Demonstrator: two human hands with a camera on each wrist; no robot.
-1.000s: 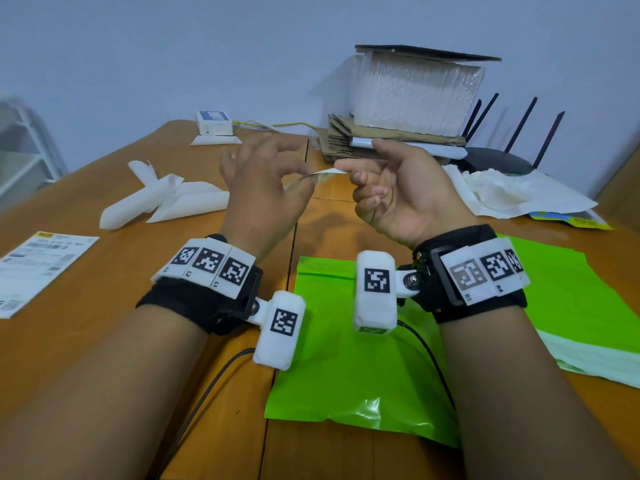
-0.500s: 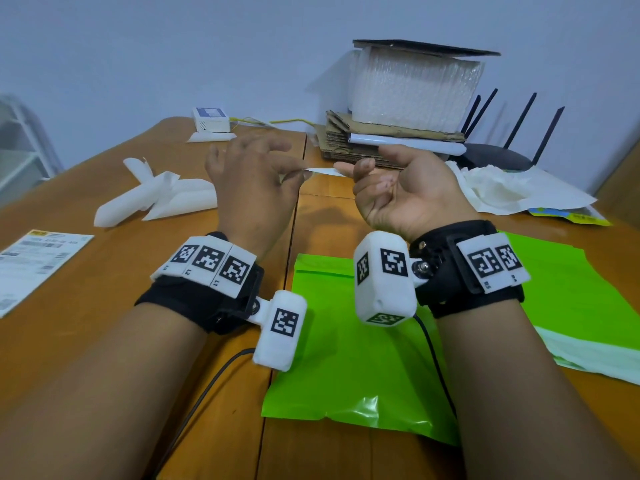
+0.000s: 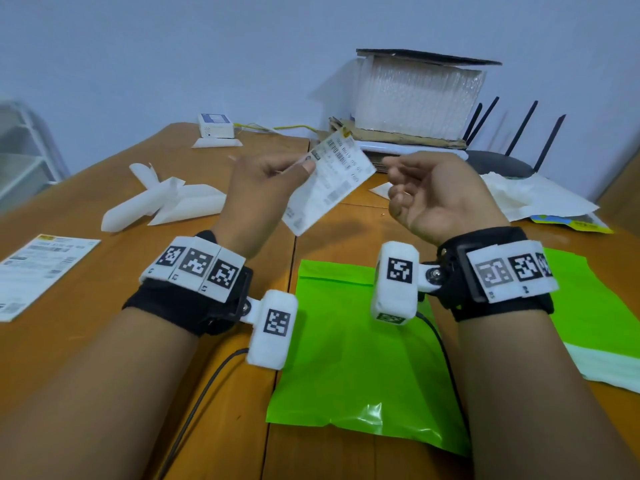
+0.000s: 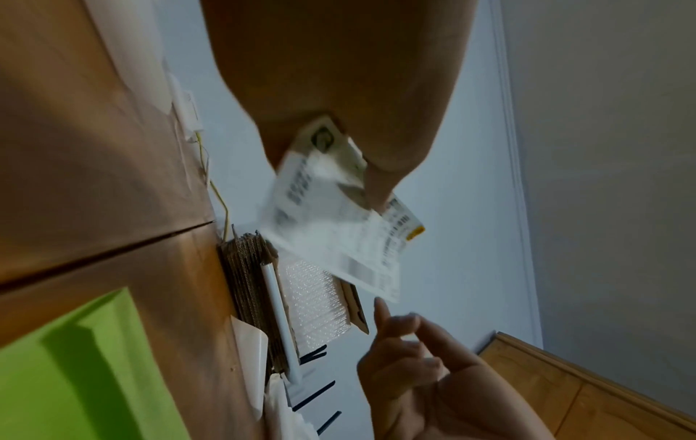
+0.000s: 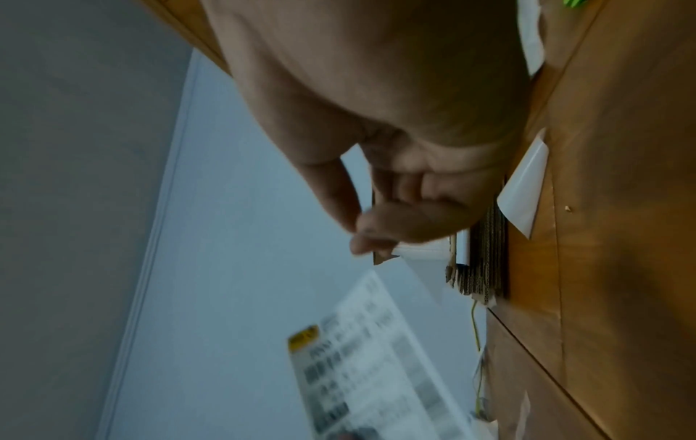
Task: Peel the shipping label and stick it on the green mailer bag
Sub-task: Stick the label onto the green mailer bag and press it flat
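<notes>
Left hand (image 3: 258, 188) pinches shipping label (image 3: 329, 181) by one edge; right hand (image 3: 440, 199) loosely curled, holding nothing. Label thin, floppy, likely tacky: grip edges only.

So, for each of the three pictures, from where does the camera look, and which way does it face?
Head: looks forward and down over the table; shows both forearms, left hand pinching the shipping label, right hand, green mailer bag.
Left wrist: looks along the left hand at the label.
Right wrist: looks along the right hand.
All three views share the label.
</notes>
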